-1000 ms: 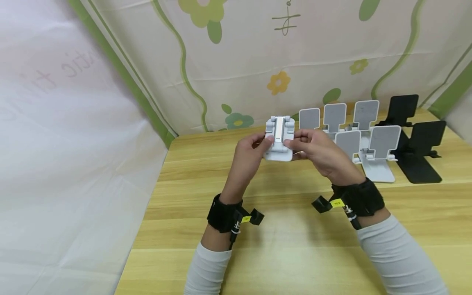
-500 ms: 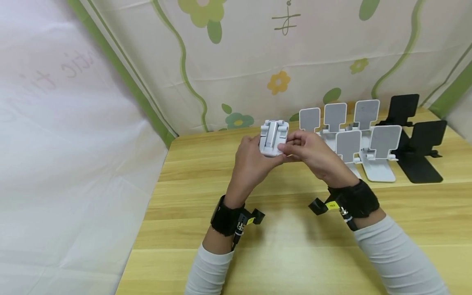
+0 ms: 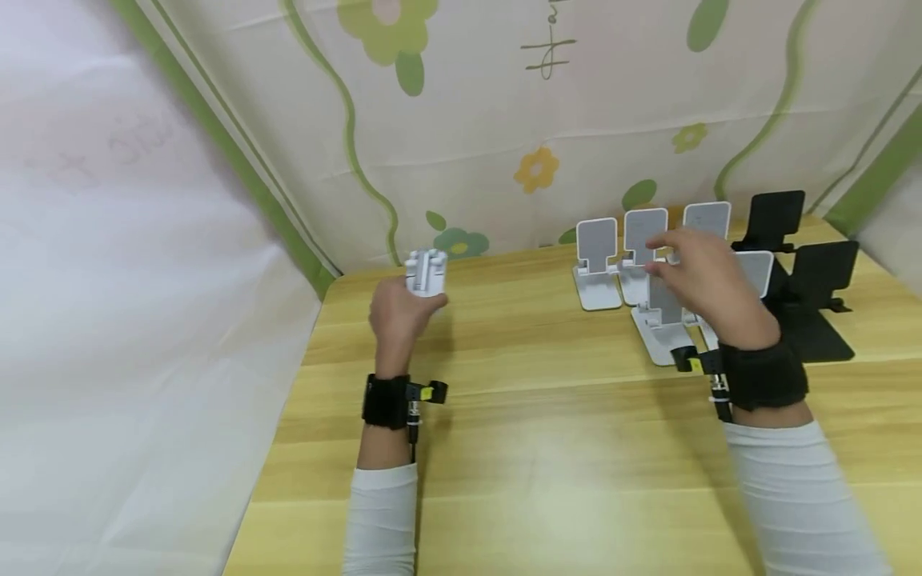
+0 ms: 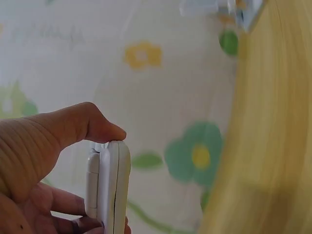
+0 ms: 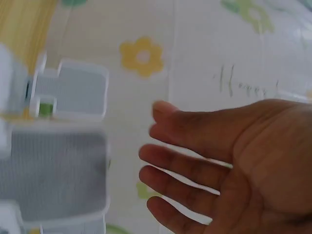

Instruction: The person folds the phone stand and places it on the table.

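So the folded white stand point(image 3: 426, 274) is up in the air over the left part of the table, near its back edge, hinge end up and pretty much flat. The left hand point(image 3: 398, 316) has it pinched: the left wrist view shows the thumb on one edge and the fingers wrapped in from the other side, partly hidden by the stand itself.

The right hand point(image 3: 713, 280) is well apart from that, up in front of the other stands. Its fingers are stretched out loosely and spread, thumb side toward the left. From the head view I can't tell how close it is to the stands behind it, but the right wrist view has a gap between fingertips and the grey pads.

Those are set up with their pads raised: three white stands point(image 3: 598, 244) in the back row, two front white stands point(image 3: 661, 336) (one mostly behind the hand), and two black stands point(image 3: 824, 276) on the far right.

Everything's on a wood-grain table point(image 3: 519, 384), with a flowery curtain point(image 3: 475, 112) behind and a white sheet point(image 3: 130, 320) on the left. Both wrists wear black straps point(image 3: 386, 402) over pale sleeves point(image 3: 382, 520).
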The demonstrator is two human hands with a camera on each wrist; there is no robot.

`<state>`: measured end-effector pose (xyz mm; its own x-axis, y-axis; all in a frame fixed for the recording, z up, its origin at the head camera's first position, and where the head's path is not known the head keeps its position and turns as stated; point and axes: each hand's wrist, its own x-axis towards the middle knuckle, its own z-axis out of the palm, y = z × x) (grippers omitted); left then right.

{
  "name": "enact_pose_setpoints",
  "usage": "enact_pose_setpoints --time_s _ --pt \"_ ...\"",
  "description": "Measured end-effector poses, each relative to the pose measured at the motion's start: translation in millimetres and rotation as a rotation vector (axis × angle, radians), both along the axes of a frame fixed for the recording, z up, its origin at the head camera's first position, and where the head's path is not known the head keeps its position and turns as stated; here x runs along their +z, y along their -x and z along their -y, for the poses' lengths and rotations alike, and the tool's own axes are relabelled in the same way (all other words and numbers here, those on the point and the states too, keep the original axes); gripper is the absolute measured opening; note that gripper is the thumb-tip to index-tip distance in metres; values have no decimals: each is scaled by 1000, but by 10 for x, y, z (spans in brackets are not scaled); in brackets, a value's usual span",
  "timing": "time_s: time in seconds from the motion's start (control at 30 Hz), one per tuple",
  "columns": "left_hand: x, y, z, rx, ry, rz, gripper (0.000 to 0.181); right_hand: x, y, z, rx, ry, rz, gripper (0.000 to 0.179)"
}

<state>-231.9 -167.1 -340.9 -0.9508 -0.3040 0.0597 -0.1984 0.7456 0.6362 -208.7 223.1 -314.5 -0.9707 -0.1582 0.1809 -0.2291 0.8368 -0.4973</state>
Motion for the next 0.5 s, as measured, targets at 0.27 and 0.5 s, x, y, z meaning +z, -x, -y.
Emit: enact_pose_setpoints --time_s 0.27,0.5 --pt "-522 295 935 193 81 11 53 -158 131 -314 23 -110 9 32" --pt "-794 353 1402 234 213 -15 52 -239 171 -364 37 -110 -18 30"
